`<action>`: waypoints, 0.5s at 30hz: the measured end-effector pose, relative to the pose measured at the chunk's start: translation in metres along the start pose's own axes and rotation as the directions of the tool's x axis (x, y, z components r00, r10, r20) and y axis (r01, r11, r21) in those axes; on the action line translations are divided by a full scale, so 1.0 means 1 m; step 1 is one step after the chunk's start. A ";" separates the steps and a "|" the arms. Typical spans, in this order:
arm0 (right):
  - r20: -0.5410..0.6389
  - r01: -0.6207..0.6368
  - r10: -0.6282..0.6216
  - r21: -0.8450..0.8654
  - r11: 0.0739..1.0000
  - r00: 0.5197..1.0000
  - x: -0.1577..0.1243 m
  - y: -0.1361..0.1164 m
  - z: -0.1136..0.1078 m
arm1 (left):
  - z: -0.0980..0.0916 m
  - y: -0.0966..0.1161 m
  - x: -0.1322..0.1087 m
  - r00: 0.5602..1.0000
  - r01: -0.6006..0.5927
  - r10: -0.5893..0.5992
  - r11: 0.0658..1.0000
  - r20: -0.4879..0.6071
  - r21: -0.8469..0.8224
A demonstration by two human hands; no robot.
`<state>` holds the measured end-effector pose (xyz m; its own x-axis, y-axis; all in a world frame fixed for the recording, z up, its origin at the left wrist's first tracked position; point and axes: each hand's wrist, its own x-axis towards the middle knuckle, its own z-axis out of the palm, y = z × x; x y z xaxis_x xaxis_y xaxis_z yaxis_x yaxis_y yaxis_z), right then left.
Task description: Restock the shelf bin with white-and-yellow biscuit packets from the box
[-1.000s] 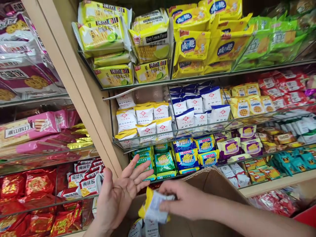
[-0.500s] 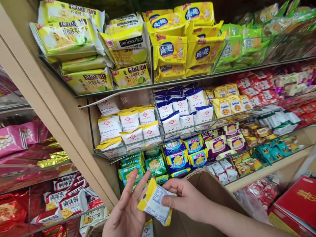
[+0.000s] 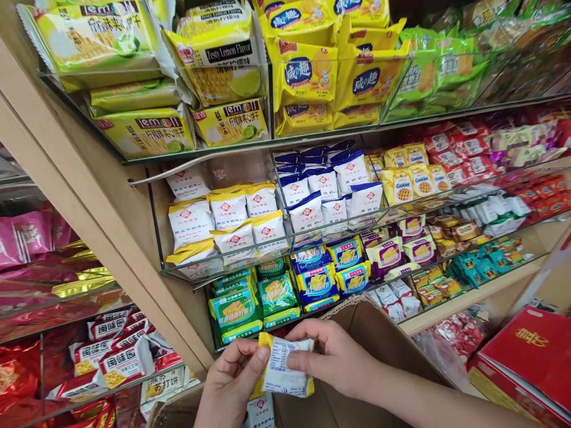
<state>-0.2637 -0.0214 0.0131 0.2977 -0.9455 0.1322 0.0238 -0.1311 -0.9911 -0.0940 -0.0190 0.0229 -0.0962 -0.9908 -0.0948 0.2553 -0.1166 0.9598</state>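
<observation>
Clamping a yellow-edged packet [image 3: 283, 367], left hand [image 3: 232, 380], right hand [image 3: 334, 359], both grips seemingly shut on its edges

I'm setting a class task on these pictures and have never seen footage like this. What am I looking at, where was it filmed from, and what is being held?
This picture comes from one camera worn on a person's head, looking forward and down. There is no machine: the two bare hands are the wearer's own. The left hand and the right hand both hold a small white-and-yellow packet, with its printed label showing. Below them is an open cardboard box, with another packet showing beneath the hands. Ahead stand wooden shelves with glass dividers, filled with packaged biscuits, such as lemon sandwich biscuits.
</observation>
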 end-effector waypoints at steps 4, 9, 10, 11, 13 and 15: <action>0.012 -0.055 0.054 0.198 0.979 0.998 0.000 -0.002 0.003 | -0.002 0.000 0.000 1.000 -0.013 0.013 1.000 -0.027 0.020; -0.020 -0.078 0.080 0.109 0.991 0.997 -0.001 -0.006 0.003 | -0.002 0.001 -0.002 0.998 -0.027 0.029 0.999 -0.056 0.038; -0.022 -0.061 0.063 0.081 0.995 0.998 -0.001 -0.006 0.003 | -0.002 0.001 -0.003 0.998 -0.026 0.028 0.999 -0.059 0.031; -0.023 -0.036 0.037 0.055 0.998 0.999 -0.001 -0.007 0.002 | -0.001 0.001 -0.003 0.998 -0.022 0.023 0.999 -0.062 0.023; -0.020 0.022 -0.021 0.011 1.000 1.000 -0.002 -0.007 0.001 | 0.000 0.001 -0.003 0.998 -0.008 0.009 1.000 -0.066 0.015; -0.047 0.083 -0.086 -0.060 0.995 0.995 -0.003 -0.008 -0.001 | 0.001 0.000 -0.002 0.996 -0.016 0.020 0.999 -0.092 0.040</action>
<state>-0.2654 -0.0175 0.0205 0.2495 -0.9436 0.2177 -0.0086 -0.2269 -0.9739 -0.0943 -0.0168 0.0235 -0.0022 -0.9950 -0.0996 0.2185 -0.0977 0.9709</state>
